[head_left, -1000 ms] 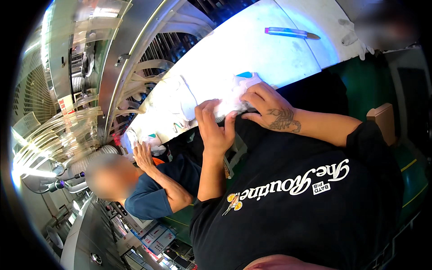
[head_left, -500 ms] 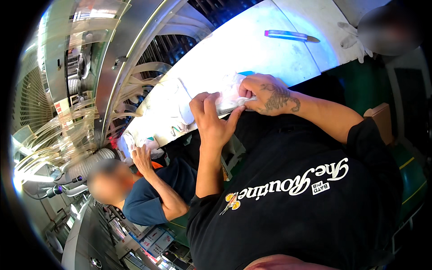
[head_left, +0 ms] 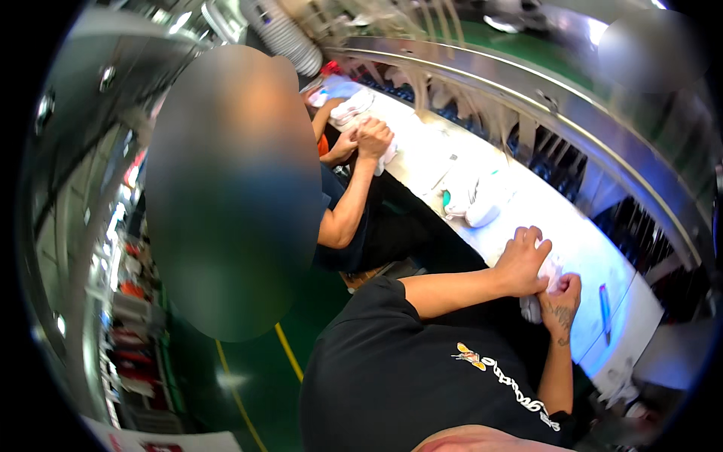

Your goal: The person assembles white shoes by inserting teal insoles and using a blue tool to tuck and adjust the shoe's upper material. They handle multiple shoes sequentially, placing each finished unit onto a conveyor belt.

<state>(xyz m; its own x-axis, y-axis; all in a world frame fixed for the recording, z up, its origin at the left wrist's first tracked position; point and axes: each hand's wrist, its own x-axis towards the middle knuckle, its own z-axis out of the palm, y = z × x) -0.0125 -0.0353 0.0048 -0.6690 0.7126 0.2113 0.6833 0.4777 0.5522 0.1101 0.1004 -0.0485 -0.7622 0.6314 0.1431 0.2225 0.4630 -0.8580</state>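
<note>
Both my hands are together over the near edge of the white table (head_left: 538,212), closed on a white shoe (head_left: 552,273) that they largely hide. Its upper looks pinkish under the light, and a greyish part (head_left: 531,309) shows below the fingers. My left hand (head_left: 522,261) grips it from the left with bent fingers. My right hand (head_left: 561,303), tattooed on the back, pinches it at the near right side. Left of my hands, another white shoe (head_left: 488,200) with a teal patch lies on the table. A slim blue pen-like tool (head_left: 605,313) lies to my right.
A co-worker's hands (head_left: 369,141) hold a white item further along the table at the left. A metal rail (head_left: 602,124) with clear strips runs along the far side. White gloves (head_left: 621,392) lie at the right end. Yellow lines (head_left: 288,350) mark the green floor.
The view has swung left, so my hands and the table now appear further right, and more of the co-worker and floor shows. Both hands still hold the shoe.
</note>
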